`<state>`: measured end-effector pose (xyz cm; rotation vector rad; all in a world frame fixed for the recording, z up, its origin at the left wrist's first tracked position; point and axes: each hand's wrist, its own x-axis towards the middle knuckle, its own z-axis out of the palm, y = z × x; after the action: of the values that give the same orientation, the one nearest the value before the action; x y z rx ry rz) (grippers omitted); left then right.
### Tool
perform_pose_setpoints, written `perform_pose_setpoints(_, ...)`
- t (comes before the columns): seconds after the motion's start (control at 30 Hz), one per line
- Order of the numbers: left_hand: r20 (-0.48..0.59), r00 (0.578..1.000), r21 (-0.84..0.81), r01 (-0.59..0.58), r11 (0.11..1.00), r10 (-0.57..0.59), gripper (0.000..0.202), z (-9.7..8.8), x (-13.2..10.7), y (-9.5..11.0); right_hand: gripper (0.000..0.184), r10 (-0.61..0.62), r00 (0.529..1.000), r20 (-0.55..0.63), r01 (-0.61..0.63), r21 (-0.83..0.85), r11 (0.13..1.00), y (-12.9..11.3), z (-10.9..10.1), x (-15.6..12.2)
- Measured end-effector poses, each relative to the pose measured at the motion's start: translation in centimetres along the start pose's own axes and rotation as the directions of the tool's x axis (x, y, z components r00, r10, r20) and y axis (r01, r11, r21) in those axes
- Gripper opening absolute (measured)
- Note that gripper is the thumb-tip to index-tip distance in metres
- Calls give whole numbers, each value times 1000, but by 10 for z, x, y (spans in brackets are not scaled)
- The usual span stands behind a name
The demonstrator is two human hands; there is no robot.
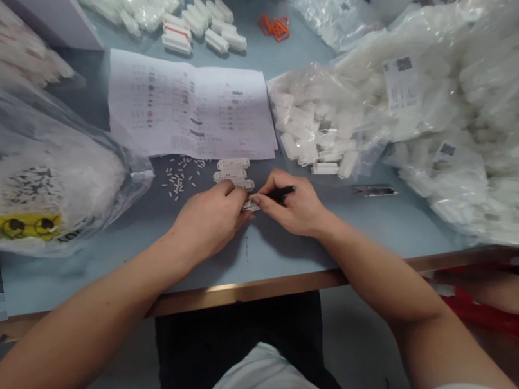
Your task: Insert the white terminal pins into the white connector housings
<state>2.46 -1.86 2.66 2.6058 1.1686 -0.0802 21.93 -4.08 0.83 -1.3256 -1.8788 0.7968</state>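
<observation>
Black pen (286,193), tip left, near white strip (250,206)

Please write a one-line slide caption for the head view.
Left hand and right hand, holding a black pen, work a white plastic part on a blue-grey table.

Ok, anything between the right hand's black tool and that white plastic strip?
Nothing visible: the black tool in the right hand lies at the white plastic strip held in the left hand, though fingers hide its tip.
</observation>
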Motion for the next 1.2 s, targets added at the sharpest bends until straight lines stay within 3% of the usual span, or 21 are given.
perform_pose_setpoints(0.27,8,1000,-37,23,999,-23,29,1,1,-3,22,-29,999,43,30,-35,999,-1,1,2)
perform_pose_setpoints(0.5,-7,999,-31,41,999,-42,29,3,2,-2,26,43,995,-86,-33,119,992,2,-2,0)
perform_pose_setpoints(1.2,13,999,-44,51,998,-51,29,1,2,0,22,25,1000,6,-25,50,998,-1,0,1)
